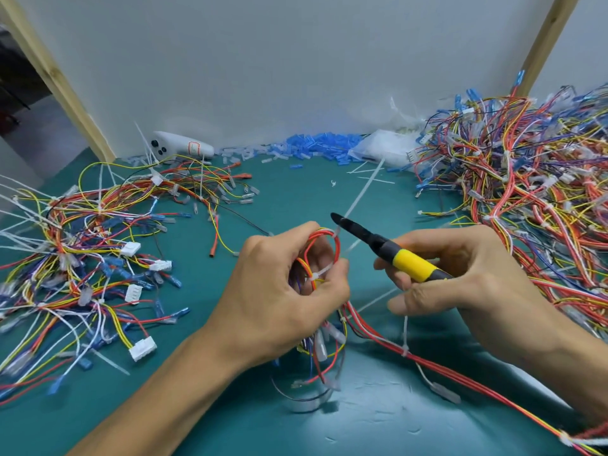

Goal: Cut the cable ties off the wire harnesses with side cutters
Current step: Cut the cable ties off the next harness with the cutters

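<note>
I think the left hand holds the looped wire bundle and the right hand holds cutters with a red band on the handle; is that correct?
Not quite. The head view shows that the band on the cutters is yellow, not red. The rest stands: the left hand grips the looped wire bundle and the right hand holds the cutters.
</note>
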Motion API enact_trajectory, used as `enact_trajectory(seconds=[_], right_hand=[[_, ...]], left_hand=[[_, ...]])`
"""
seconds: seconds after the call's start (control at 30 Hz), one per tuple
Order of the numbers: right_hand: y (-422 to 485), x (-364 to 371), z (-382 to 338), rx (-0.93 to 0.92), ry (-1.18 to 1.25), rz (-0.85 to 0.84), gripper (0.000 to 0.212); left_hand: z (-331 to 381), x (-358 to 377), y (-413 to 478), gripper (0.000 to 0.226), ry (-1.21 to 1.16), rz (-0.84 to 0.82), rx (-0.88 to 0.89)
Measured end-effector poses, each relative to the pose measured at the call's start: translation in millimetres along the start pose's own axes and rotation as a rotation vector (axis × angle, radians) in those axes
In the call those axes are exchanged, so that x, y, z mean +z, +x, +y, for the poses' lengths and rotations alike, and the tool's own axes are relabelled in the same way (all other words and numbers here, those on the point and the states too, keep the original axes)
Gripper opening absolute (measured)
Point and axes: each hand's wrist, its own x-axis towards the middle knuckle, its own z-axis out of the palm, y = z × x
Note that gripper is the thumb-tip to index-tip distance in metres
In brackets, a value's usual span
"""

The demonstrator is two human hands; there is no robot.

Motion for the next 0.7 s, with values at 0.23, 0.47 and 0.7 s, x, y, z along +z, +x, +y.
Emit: enact_trajectory(seconds=[0.23,0.47,0.7], right_hand=[[-3.7,4.5,-2.5,-0.056,-0.183,-0.006,0.038],[-9.4,10.2,-4.5,-0.209,-0.535,-0.042,0.041],[-10.0,12.3,1.6,-0.183,-0.543,-0.042,0.014]], left_hand=[[-1.1,3.4,-4.9,0.035,0.038,0.067,0.080],[-4.5,7.4,-9.2,0.027,-0.066,0.013,0.055],[-5.4,15.1,-8.8,0.032,-0.121,-0.006,-0.031]])
